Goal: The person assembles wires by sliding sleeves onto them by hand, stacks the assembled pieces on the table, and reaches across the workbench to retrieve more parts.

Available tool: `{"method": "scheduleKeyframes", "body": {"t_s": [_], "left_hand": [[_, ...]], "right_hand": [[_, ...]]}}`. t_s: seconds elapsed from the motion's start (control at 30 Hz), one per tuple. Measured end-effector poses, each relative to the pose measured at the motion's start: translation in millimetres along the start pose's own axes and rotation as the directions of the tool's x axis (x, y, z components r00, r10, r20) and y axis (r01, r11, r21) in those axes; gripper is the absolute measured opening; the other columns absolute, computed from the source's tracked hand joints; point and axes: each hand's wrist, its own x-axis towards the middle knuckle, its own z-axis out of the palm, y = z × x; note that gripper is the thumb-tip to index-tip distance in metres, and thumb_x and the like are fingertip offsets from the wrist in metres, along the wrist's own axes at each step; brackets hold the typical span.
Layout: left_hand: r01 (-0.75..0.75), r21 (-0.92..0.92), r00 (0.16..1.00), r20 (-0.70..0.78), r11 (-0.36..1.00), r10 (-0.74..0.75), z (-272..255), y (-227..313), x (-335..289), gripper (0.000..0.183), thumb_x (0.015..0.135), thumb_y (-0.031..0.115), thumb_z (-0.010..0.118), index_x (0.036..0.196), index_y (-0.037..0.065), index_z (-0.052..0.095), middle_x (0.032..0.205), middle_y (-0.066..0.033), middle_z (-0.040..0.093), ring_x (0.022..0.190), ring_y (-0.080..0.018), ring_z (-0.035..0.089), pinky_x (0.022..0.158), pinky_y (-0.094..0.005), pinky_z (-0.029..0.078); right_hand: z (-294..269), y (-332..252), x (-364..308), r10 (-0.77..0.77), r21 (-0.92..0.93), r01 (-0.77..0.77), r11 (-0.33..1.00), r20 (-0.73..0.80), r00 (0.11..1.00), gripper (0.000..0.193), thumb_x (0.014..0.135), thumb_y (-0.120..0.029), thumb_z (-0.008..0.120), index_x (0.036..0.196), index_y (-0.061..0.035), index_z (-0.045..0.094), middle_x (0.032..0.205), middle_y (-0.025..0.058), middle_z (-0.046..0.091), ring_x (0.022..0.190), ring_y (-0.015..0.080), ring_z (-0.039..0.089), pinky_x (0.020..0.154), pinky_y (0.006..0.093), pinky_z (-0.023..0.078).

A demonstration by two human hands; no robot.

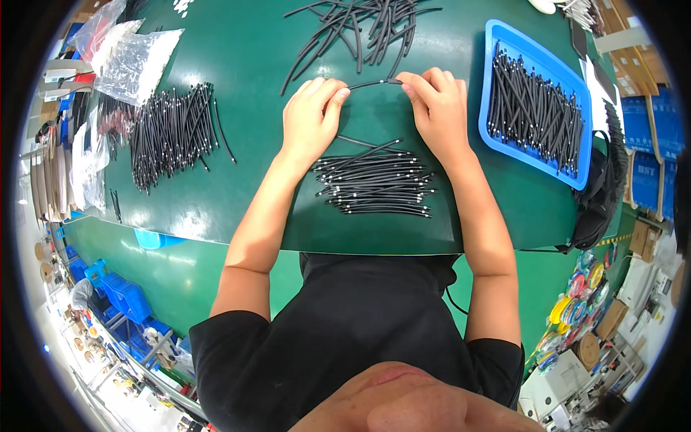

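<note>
Between my two hands a thin black tube (373, 83) with a small white mark is stretched level above the green table (252, 93). My left hand (312, 115) pinches its left end between thumb and fingers. At its other end, my right hand (437, 104) is closed in a pinch too. Just beyond lies a loose heap of longer black tubes (360, 29); one of them reaches down close to my right fingers. Nearer to me, between my forearms, a pile of short black tubes (374, 180) with white-marked ends lies mostly side by side.
At the left lies a big bundle of black tubes (176, 137), with clear plastic bags (137, 65) of white parts beside it. A blue tray (536, 160) full of black tubes stands at the right. Beyond it sits a black bag (597, 201) near the table's edge.
</note>
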Motion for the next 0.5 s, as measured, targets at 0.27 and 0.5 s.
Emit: {"method": "scheduleKeyframes", "body": {"t_s": [0.27,0.5], "left_hand": [[0.01,-0.016,1.0,0.023,1.0,-0.009,-4.5,0.7,0.4,0.02,0.104,0.022,0.067,0.103,0.003,0.072,0.082,-0.0082,0.06,0.075,-0.0249,0.057,0.069,-0.0361,0.046],[-0.035,-0.032,0.997,0.073,0.999,0.037,-5.7,-0.2,3.6,0.02,0.104,0.023,0.066,0.101,0.004,0.073,0.084,-0.0088,0.065,0.074,-0.0258,0.061,0.068,-0.0379,0.049]], "right_hand": [[-0.3,-3.2,-0.8,-0.061,-0.157,0.055,0.986,-0.036,0.998,0.02,0.091,-0.014,0.079,0.109,-0.0225,0.08,0.087,-0.0017,0.061,0.087,0.0197,0.058,0.088,0.0396,0.038],[2.6,5.5,-3.9,0.074,0.205,-0.109,0.973,0.174,0.982,0.015,0.096,-0.018,0.076,0.11,-0.0193,0.079,0.087,-0.0013,0.061,0.088,0.0207,0.058,0.09,0.0401,0.038]]}}
